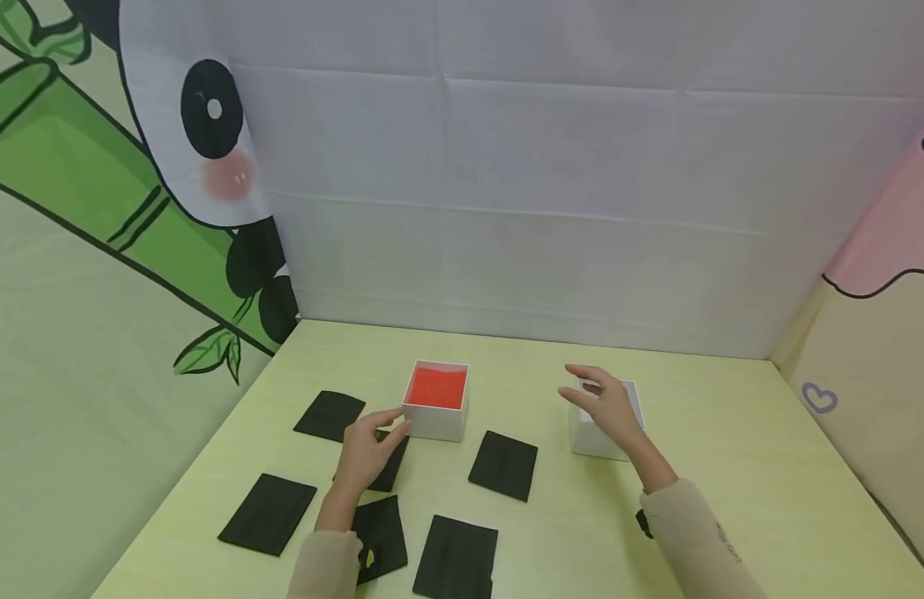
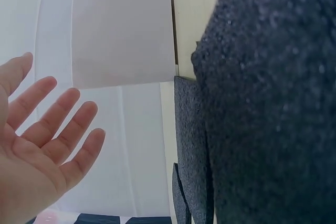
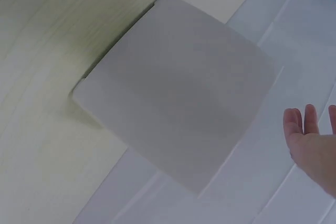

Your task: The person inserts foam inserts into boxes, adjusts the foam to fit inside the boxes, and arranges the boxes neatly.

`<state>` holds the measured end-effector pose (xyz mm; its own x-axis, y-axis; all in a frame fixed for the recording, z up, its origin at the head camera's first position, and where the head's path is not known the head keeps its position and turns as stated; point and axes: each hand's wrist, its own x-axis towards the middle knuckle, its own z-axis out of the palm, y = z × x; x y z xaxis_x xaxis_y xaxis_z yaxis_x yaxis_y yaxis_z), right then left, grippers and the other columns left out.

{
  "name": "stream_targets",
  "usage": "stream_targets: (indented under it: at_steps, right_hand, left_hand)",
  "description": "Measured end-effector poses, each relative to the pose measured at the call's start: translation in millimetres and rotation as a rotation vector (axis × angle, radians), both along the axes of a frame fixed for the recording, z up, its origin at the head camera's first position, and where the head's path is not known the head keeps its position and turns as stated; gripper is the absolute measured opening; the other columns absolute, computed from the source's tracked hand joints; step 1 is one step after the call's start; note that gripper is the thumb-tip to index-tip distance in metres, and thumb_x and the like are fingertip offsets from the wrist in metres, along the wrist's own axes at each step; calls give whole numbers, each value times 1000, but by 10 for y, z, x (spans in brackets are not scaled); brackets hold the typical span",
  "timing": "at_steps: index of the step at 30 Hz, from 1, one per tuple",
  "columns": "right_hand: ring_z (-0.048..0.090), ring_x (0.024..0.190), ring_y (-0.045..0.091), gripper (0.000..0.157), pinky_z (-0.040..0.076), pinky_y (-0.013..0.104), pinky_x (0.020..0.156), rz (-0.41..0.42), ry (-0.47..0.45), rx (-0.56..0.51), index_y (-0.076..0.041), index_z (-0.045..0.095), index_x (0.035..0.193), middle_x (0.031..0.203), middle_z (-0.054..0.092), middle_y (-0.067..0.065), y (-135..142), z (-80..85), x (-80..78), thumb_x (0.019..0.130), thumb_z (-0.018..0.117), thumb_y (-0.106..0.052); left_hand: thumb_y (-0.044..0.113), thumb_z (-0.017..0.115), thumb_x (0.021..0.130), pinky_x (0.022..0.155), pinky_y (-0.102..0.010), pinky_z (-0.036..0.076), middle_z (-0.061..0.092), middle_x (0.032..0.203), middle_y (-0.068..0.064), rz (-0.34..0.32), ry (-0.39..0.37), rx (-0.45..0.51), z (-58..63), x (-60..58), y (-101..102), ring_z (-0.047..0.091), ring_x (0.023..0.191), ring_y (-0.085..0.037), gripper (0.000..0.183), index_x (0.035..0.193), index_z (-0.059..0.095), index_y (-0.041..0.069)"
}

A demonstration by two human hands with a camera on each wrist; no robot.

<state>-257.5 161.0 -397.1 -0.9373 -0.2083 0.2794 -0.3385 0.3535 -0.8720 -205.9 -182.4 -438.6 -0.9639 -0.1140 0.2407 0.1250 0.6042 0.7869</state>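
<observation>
A white box (image 1: 435,424) with a red flat piece (image 1: 437,388) inside stands left of the middle. My left hand (image 1: 368,449) hovers beside its near left corner, thumb and fingers apart. In the left wrist view that hand (image 2: 47,145) spreads empty fingers near the box's pale wall (image 2: 123,32). Over a second white box (image 1: 600,445) is my right hand (image 1: 600,403), which hides part of that box's inside. The right wrist view has loosely bent fingers of the right hand (image 3: 315,145) with nothing in them, beyond the box's side (image 3: 178,93).
Several black foam squares lie about the pale yellow table: one at the far left (image 1: 330,414), one at the near left (image 1: 269,513), others in the middle (image 1: 504,466) and front (image 1: 457,557). Another square (image 1: 382,537) bears a yellow mark beside my left sleeve. A white cloth wall (image 1: 529,208) rises behind.
</observation>
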Motion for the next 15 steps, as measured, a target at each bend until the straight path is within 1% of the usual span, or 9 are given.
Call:
stream_targets:
  at_steps: [5,9,15]
  right_hand:
    - [41,113,40,44,35,48,92,-23,9,16,8,50,120,123,46,23,173,-11,41,83,64,-11]
    - [40,113,38,42,34,48,93,-62,11,26,8,50,119,123,46,23,313,-17,89,83,64,-10]
    - [40,113,36,40,33,48,93,-110,50,73,9,52,116,121,48,25,487,-44,159,83,64,-10]
  left_hand:
    - [15,67,81,80,-44,46,61,110,-14,-2,-4,1,14,39,20,55,99,-28,34,111,63,1]
    - [15,67,81,81,-44,46,61,110,-13,-15,-6,-17,50,74,44,55,100,-27,34,111,63,1]
    - [15,66,81,81,-44,45,61,109,-13,-73,-5,-49,95,144,86,55,102,-28,32,111,63,2]
